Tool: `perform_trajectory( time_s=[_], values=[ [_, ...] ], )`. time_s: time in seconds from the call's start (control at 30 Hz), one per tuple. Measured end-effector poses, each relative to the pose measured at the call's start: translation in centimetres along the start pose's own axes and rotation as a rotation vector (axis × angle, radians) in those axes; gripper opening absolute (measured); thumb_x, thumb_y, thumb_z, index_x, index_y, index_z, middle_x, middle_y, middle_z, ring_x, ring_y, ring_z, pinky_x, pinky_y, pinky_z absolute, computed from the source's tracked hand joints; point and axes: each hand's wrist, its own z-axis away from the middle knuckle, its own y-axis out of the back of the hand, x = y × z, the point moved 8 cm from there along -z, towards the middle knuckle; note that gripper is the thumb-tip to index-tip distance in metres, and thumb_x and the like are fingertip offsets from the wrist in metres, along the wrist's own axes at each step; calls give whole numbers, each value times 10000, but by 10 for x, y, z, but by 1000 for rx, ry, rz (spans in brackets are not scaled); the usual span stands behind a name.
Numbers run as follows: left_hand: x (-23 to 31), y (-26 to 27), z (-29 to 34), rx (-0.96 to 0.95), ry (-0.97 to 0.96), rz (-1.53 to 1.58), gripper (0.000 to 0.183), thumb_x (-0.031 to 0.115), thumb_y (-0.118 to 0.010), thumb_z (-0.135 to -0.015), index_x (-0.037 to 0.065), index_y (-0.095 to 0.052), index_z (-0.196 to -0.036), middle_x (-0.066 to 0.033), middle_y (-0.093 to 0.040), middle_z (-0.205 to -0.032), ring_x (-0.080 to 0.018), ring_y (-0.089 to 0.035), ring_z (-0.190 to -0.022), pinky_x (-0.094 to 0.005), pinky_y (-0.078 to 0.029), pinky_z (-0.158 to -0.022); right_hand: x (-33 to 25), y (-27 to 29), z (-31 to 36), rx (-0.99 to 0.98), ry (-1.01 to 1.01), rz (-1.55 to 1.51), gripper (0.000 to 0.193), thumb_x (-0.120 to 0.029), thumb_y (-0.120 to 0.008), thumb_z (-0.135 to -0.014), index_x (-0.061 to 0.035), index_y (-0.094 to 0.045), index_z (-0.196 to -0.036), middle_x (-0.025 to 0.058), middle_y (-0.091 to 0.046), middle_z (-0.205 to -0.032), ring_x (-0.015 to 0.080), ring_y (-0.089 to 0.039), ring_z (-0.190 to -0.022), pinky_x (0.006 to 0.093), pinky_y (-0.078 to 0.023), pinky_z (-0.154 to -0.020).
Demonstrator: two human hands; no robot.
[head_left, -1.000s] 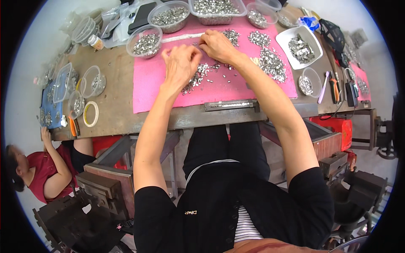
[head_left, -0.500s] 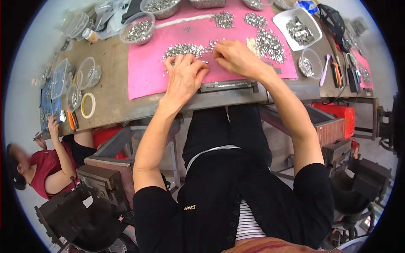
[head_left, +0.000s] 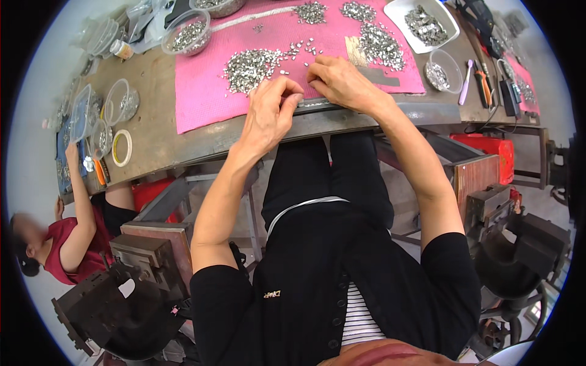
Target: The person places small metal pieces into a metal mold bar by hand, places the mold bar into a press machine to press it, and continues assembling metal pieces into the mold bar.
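Over the front edge of the pink mat (head_left: 201, 100), my left hand (head_left: 268, 110) is closed with thumb and forefinger pinched together. Close to its right, my right hand (head_left: 342, 82) has its fingertips brought together too. Whatever either pinch holds is too small to make out. Both hands hover at a narrow metal bar fixture (head_left: 318, 104) lying along the bench edge, partly covered by them; small shiny bits show along it. Just beyond my left hand spreads a heap of small silvery metal pieces (head_left: 250, 68), with loose ones trailing right toward my right fingertips.
More metal pieces (head_left: 381, 46) lie beside beige strips (head_left: 356, 52) and a grey flat bar (head_left: 381, 77). Round tubs (head_left: 187, 33), a white tray (head_left: 421, 25), orange-handled pliers (head_left: 482, 85) and a tape roll (head_left: 122, 148) surround the mat. A co-worker (head_left: 73, 241) sits at left.
My left hand has moved off the heap, down and right to the bar, and now pinches there. My right hand stays near the bar. The co-worker's raised hand has moved up toward the tubs.
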Motion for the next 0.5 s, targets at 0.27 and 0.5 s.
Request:
perform_trajectory(
  time_s=[0.27,0.5],
  values=[
    [4,-15,11,105,-67,63,84,81,-707,-897,27,-682,-956,-81,-662,-987,-246,-586,-942,-355,-453,-881,0,3,3,21,-21,-55,92,-68,-679,-866,12,-671,-912,158,-636,-870,360,-646,-781,441,-518,-687],
    [5,-14,15,155,-128,9,83,60,-703,-896,12,-678,-960,-94,-660,-969,-250,-606,-915,-358,-480,-834,2,4,5,14,-53,-51,106,-57,-682,-854,25,-631,-899,169,-645,-850,353,-655,-748,424,-521,-663]
  ],
)
